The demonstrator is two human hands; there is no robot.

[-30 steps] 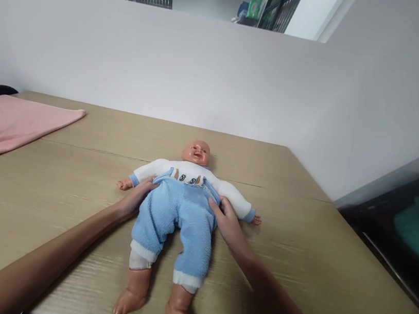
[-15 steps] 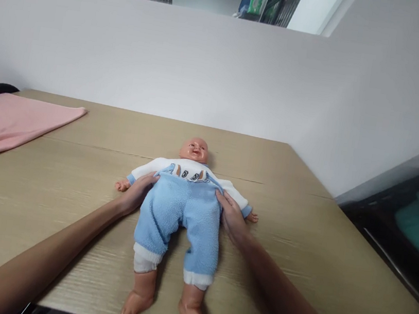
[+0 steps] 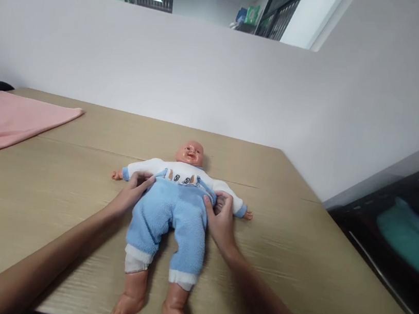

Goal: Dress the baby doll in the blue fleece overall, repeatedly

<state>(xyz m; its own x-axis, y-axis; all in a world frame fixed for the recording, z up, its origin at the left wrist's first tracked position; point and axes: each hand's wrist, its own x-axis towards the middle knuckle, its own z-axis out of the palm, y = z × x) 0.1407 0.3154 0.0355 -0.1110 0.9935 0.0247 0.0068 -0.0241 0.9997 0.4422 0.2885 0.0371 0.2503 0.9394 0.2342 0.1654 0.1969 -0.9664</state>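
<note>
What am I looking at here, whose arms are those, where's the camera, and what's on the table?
The camera sits on a person's head, looking forward and down, so the two bare arms are the wearer's own. A baby doll lies face up on a wooden table, dressed in blue pants and a white top. The left hand and right hand each grip the pants at the waist, one on either side. A pink cloth lies at the table's far left.

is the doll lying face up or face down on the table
Face up. The doll lies flat on its back on the wooden table, face and shirt front showing, arms spread, bare feet toward the camera.
</note>
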